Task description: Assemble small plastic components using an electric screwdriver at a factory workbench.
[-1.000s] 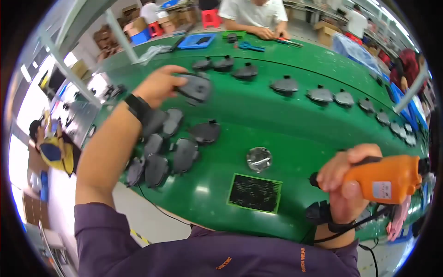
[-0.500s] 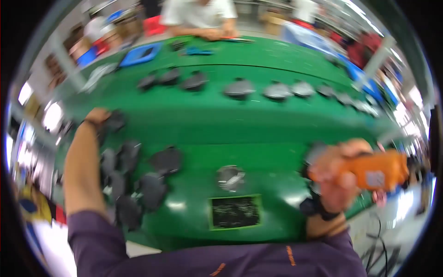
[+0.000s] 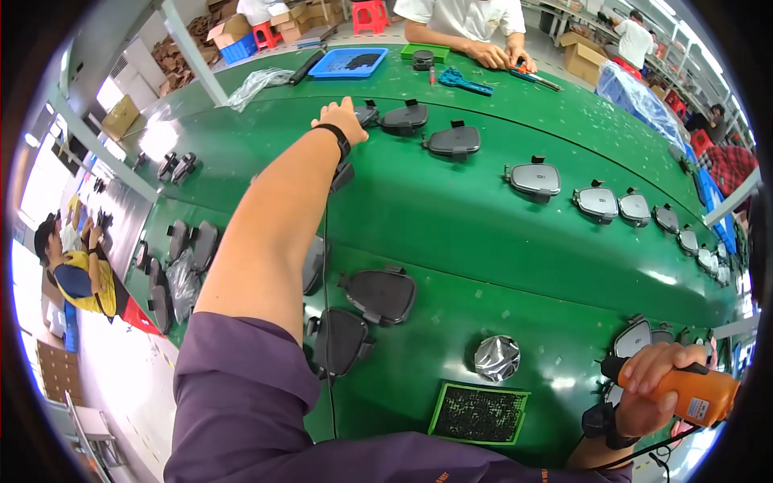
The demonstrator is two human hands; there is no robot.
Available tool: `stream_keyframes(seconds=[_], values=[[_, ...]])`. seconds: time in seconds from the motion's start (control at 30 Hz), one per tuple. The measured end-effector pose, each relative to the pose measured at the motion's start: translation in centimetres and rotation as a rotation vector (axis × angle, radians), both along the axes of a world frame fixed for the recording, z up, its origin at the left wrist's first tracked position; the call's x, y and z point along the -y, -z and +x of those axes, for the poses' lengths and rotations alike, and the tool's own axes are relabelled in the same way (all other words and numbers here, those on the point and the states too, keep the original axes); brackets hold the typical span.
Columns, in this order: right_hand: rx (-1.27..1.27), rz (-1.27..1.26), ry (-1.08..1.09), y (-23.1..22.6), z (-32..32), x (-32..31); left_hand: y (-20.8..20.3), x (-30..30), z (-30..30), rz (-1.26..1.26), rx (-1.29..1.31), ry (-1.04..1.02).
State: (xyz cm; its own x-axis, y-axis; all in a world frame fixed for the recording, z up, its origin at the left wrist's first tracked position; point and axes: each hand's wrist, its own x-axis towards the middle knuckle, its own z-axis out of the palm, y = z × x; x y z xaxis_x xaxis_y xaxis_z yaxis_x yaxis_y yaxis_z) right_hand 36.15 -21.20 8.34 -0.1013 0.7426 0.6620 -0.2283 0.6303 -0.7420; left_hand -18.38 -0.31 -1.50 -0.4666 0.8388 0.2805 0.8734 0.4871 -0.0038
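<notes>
Dark grey housing (image 3: 367, 113): rounded, tabbed, left hand (image 3: 342, 121) fingers resting on it; right hand (image 3: 648, 388) fingers wrapped around orange screwdriver (image 3: 692, 394).

Bare green belt (image 3: 483, 241) lies open mid-table — 2 dark housings (image 3: 378, 294) crowd its near-left edge.

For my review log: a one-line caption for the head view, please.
Left hand reaches a dark rounded plastic housing on the green conveyor; right hand grips an orange electric screwdriver.

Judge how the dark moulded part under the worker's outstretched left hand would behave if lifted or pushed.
The dark moulded part looks like rigid plastic, so probably stiff and light. Lying flat on the green belt, it would likely slide, not roll. The left hand covers its edge.
</notes>
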Motion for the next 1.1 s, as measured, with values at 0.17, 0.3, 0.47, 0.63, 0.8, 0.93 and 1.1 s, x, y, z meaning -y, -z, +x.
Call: stream_keyframes(seconds=[0.17,0.3,0.47,0.63,0.8,0.93,1.1], values=[[-0.013,0.044,0.021,-0.2,-0.4,-0.6,1.9,-2.2,-0.7,-0.063,-0.037,-0.018],[-0.012,0.012,0.03,-0.4,0.2,-0.3,-0.3,-1.8,-1.1,-0.121,0.063,0.013],[-0.064,-0.066,-0.124,-1.3,1.2,0.3,-5.9,3.1,-0.4,0.092,-0.1,0.201],[-0.089,-0.037,-0.522,-3.2,2.0,0.0,-14.3,10.2,8.8,0.247,0.27,0.61],[-0.257,-0.368,-0.511,-3.2,4.9,-3.7,-19.6,15.1,23.4,0.123,0.777,0.827],[0.218,-0.138,-0.068,-2.9,0.4,-4.4,-17.8,15.5,29.7,0.02,0.97,1.15],[0.314,-0.209,0.164,-3.0,6.4,-0.1,-17.6,18.9,38.2,-0.173,1.426,1.219]])
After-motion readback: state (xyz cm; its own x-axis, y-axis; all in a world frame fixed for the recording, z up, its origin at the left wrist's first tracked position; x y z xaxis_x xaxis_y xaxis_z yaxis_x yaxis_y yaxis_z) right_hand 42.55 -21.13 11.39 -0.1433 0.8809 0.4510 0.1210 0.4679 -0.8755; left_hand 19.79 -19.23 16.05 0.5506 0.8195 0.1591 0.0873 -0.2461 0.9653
